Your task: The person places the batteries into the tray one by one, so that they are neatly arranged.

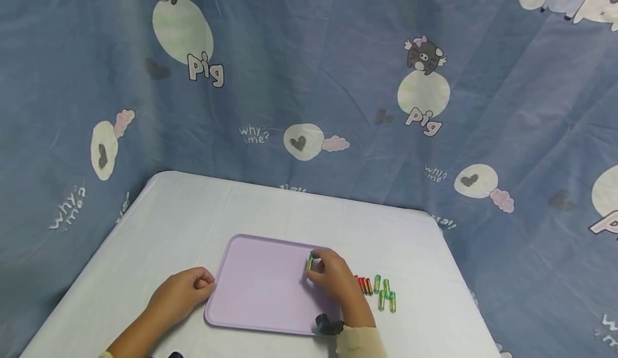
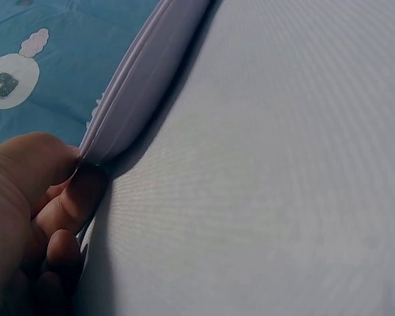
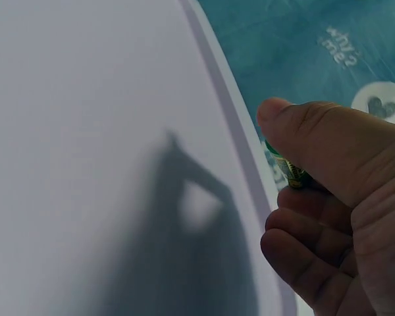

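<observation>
My right hand (image 1: 334,276) pinches a small green battery (image 1: 309,262) between thumb and fingers above the right part of a lilac tray (image 1: 263,285). In the right wrist view the thumb covers most of the battery (image 3: 291,170), and the hand's shadow falls on the tray. At the tray's left edge, my left hand (image 1: 179,295) holds the rim (image 2: 135,92) between thumb and curled fingers. Right of the tray, several green batteries (image 1: 377,284) and several red batteries (image 1: 362,285) lie on the white table; my right arm stands close to the red ones.
The tray lies flat on a table with a white cloth (image 1: 425,261). A blue curtain (image 1: 338,89) printed with pigs and words hangs behind and beside the table. A black strap piece (image 1: 329,325) sits at my right wrist, over the tray's near right corner.
</observation>
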`<act>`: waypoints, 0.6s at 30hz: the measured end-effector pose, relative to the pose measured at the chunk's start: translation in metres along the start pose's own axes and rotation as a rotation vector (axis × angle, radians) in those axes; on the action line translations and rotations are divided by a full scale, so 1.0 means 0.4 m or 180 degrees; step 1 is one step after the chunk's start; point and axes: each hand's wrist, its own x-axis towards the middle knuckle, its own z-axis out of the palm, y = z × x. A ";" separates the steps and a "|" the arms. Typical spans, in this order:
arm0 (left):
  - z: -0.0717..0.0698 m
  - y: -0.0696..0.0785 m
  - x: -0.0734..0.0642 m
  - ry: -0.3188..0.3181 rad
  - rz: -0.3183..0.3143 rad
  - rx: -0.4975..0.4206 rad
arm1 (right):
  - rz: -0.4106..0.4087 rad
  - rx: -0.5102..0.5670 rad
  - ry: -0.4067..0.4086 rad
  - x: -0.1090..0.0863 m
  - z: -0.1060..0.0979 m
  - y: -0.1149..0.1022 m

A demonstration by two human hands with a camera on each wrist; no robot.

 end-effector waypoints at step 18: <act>0.002 -0.002 0.003 -0.0014 -0.0024 0.0021 | -0.0299 -0.0032 -0.0370 0.053 0.089 -0.107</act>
